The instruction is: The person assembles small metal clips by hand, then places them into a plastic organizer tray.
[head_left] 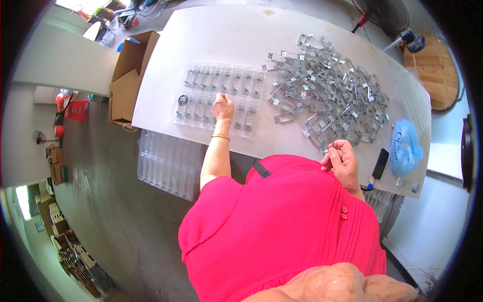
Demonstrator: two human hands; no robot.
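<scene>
My left hand [223, 107] is over the clear plastic tray [200, 94], its fingers closed and pointing down into the slots. Whatever they grip is hidden beneath them. Small metal brackets [237, 80] fill many of the tray's slots in two rows, and a dark round object [182, 100] lies at the left end of the lower row. By the table's front edge, my right hand [343, 162] is closed in a pinch at the near side of a large heap of loose metal brackets [329, 90]. A thin piece shows at its fingertips, too small to name.
Right of the heap are a blue plastic bag [405, 148] and a black phone [381, 164]. Stacked clear trays [168, 163] stand below the table's front left edge. An open cardboard box [132, 75] is beside the table [211, 30]; a fan [385, 15] stands behind.
</scene>
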